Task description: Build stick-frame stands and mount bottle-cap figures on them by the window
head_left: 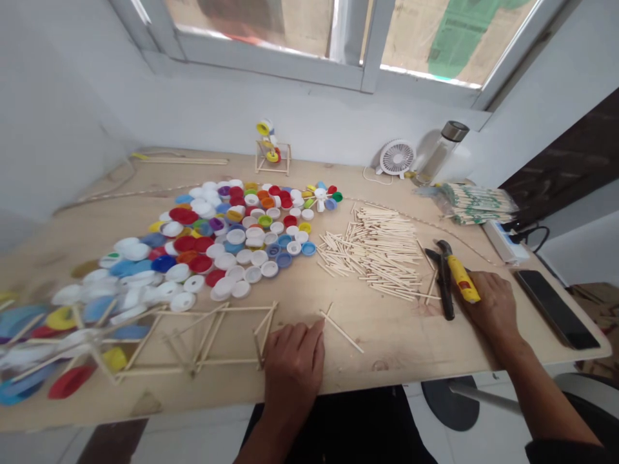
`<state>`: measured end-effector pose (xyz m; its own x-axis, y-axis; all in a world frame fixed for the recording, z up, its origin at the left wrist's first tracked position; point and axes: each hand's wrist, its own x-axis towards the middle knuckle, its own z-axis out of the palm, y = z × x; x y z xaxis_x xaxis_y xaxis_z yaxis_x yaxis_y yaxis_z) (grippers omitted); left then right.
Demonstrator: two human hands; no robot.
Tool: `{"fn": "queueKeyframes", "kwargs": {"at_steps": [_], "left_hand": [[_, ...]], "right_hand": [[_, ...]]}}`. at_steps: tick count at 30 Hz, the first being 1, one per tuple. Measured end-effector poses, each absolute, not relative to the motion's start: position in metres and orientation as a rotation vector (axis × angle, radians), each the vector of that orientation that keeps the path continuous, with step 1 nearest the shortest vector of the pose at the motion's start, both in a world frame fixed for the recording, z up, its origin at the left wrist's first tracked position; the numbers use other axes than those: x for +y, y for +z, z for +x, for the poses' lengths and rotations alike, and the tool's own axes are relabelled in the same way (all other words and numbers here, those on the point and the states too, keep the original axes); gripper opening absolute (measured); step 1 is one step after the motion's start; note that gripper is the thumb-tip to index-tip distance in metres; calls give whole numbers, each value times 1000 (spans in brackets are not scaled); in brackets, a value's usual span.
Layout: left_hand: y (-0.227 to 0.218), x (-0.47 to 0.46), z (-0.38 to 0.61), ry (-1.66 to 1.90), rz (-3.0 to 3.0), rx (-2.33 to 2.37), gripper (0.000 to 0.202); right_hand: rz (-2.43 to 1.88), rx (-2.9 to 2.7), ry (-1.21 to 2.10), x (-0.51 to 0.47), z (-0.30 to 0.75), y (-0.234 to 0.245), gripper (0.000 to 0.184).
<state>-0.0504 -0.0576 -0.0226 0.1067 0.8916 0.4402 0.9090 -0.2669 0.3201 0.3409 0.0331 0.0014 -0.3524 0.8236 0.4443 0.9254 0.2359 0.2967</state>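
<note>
The 2 hands lie apart: left hand (294,353) beside the wooden-stick frame (211,338), right hand (494,306) by the yellow-handled tool (463,280). Whether either grips, I cannot tell.

Smooth plastic bottle caps (203,245) at 9 o'clock from the view's centre meet matt, bare-wood sticks (387,241) toward 3 on a grained, pale wooden tabletop (382,341). Matching unvarnished-looking wood forms the stick frame (211,338) at 8 o'clock. Yellow plastic, by its look, covers the tool handle (461,278) near 3; a smooth, dark phone (556,308) lies at 4. At 2, a clear, glossy bottle (435,160) wears a metallic lid (455,131).
</note>
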Motion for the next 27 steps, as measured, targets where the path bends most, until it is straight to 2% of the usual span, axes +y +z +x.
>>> {"fn": "queueKeyframes", "kwargs": {"at_steps": [3, 8, 12, 15, 18, 22, 27], "left_hand": [[-21, -57, -50, -893, -2300, -1896, 20], [-21, -58, -50, -905, -2285, -1912, 20], [-20, -57, -50, -914, -2297, -1917, 20], [-18, -57, -49, -928, -2286, -1908, 19], [-17, -56, -48, -944, -2277, -1911, 19], [-17, -56, -48, -936, -2286, -1912, 20], [-16, -56, -48, -934, -2293, -1912, 20]], "right_hand": [[-1627, -2389, -686, 33, 347, 0, 26], [-1544, -2459, -515, 20, 358, 8, 51], [-1577, -2193, -566, -4, 330, 18, 39], [-1554, -2054, -257, -21, 270, 19, 23], [-1350, -2254, 97, -29, 198, 16, 13], [-1276, -2409, 287, -28, 131, 11, 11], [-1298, -2476, 133, -23, 109, 1, 24]]}}
